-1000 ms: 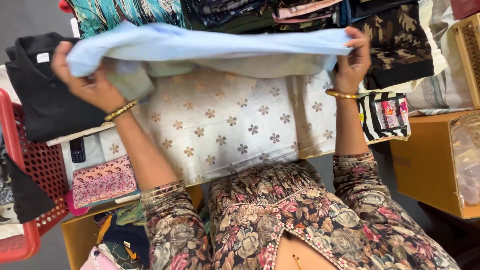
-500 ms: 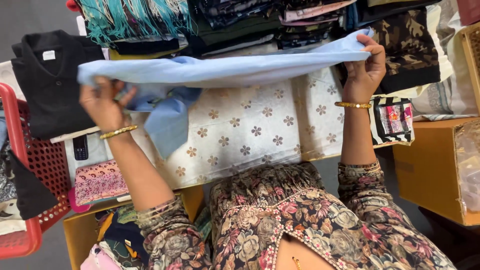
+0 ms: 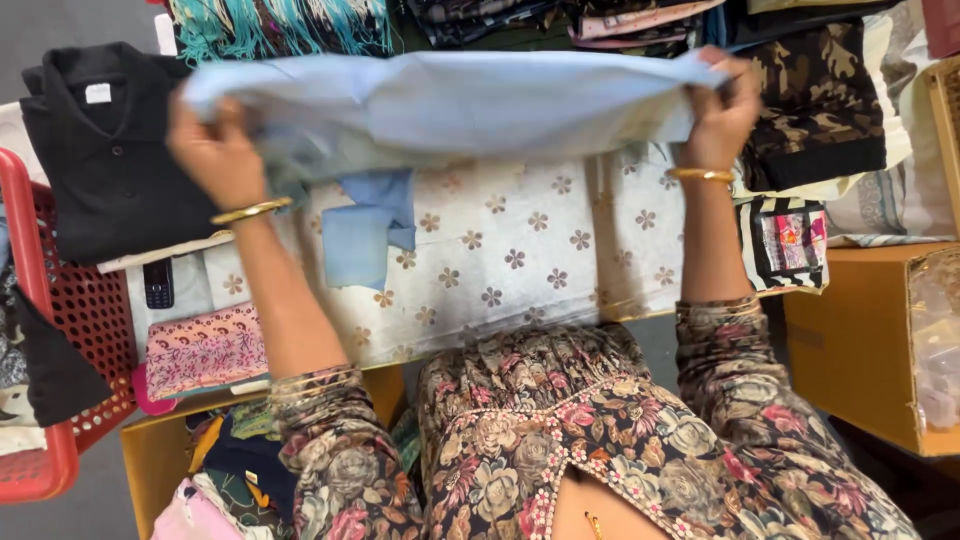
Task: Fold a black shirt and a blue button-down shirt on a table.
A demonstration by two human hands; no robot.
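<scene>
A red plastic basket [image 3: 40,330] sat at the far left, a folded black polo shirt [image 3: 110,150] just right of it. The left hand [image 3: 215,150] clenched one end of a light blue shirt [image 3: 450,100], raised flat above a cream flowered cloth [image 3: 500,260]; a blue cuff [image 3: 365,235] dangled beneath. The right hand [image 3: 715,115] pinched the other end. Doing this well likely meant equal tension, level edges, and the loose sleeve tucked in

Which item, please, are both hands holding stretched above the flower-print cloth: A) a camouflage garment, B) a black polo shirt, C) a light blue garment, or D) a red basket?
C: the left hand and right hand each grip an end of the light blue garment.
</scene>
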